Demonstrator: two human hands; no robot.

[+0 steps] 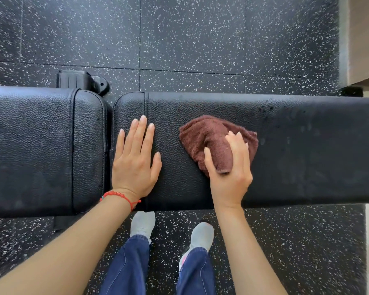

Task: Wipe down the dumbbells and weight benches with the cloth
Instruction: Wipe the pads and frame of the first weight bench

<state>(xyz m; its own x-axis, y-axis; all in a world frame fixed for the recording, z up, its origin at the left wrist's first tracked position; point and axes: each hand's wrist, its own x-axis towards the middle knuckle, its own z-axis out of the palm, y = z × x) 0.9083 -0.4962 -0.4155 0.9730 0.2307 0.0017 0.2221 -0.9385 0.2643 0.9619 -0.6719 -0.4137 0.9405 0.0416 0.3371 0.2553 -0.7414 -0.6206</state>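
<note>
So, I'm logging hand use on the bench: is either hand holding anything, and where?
The right hand grips the brown cloth at its near bunched edge. The left hand lies flat on the bench, holding nothing.

— On the bench? Brown cloth (211, 141), bunched, pressed down on the long black pad (307, 150) by the right hand (230, 167).

— And the left hand (135, 158)?

— Flat on the same pad, fingers spread, just beside the gap before the shorter pad (41, 150).

No legible text, label, brand, number or sign observed. Bench (200, 107) padding, cloth (209, 139) and floor (179, 39) carry no readable markings in this view.
</note>
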